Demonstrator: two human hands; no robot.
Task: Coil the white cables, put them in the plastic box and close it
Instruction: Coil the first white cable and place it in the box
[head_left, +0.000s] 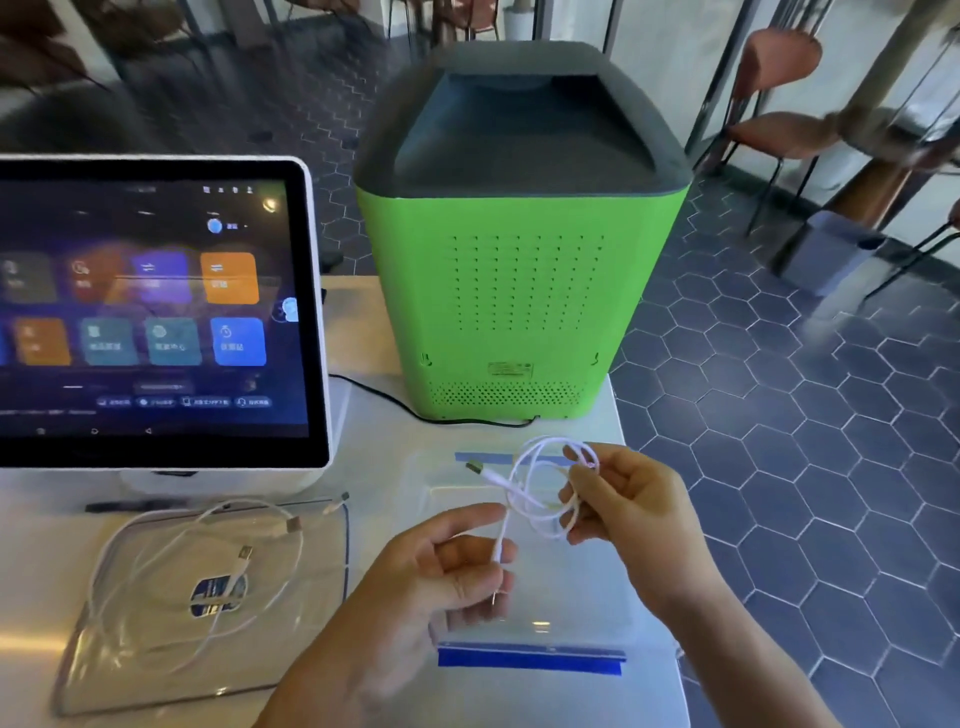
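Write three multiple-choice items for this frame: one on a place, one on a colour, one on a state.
1. Where do the loose white cables lie?
A. on the clear lid left of the hands
B. on top of the green machine
C. on the floor

2. What colour are the clasps of the plastic box?
A. red
B. blue
C. yellow

3. What is the right hand doing?
A. resting flat on the table
B. pressing the screen
C. holding a coiled cable

Answers: 1 A, the cables rest on the clear lid; 2 B, both strips are blue; 3 C, loops hang from its fingers while the left hand pinches the tail.
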